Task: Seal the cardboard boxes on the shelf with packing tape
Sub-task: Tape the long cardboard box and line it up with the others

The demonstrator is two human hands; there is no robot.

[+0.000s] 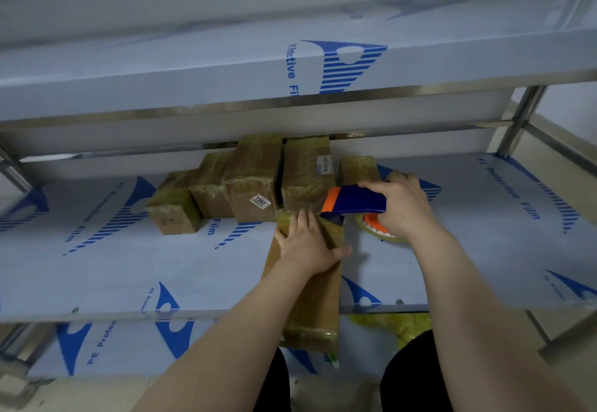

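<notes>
Right grip (pixel 403 208) curled round tape dispenser (pixel 355 200), left grip (pixel 307 247) spread flat on long box (pixel 318 308), taped boxes (pixel 255 179) behind

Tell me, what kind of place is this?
Probably a storeroom or packing area: steel shelves wrapped in protective film, a row of taped boxes, and a tape dispenser gripped by the right hand while the left hand presses a long box.
</notes>
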